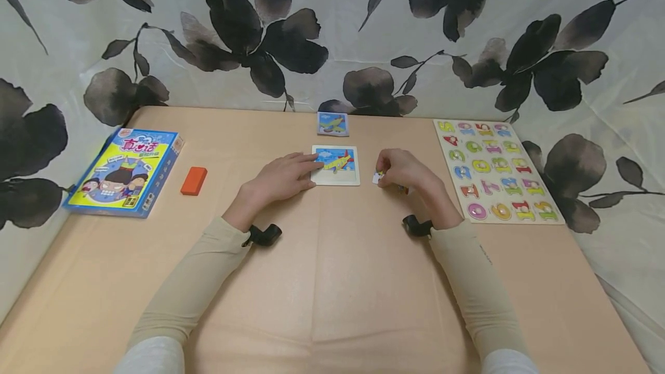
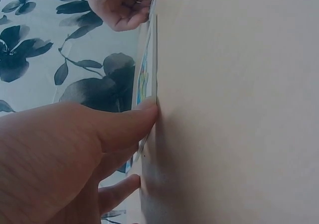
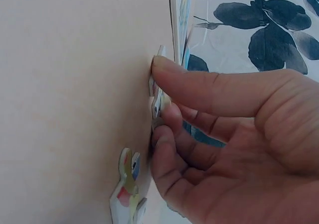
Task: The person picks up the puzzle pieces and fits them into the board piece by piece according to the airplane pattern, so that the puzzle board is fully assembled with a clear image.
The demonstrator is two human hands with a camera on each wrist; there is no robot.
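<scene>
My left hand [image 1: 283,178] rests at the left edge of a white-bordered puzzle board [image 1: 337,181] with a yellow airplane picture. Its fingers lie extended over the border, and the thumb touches the near edge in the left wrist view. To the right of the board, my right hand [image 1: 407,167] pinches a small jigsaw piece [image 3: 157,104] between thumb and fingers, close over the table. Those fingers hide much of the piece. Another colourful jigsaw piece [image 3: 122,196] lies under the right hand, mostly covered in the head view.
Behind the board lies a smaller airplane picture stack [image 1: 333,124]. A blue and yellow game box [image 1: 122,175] and an orange-red block [image 1: 194,181] are at left. A sheet of colourful number-like figures [image 1: 499,172] lies at right. Floral fabric [image 1: 332,27] borders the table.
</scene>
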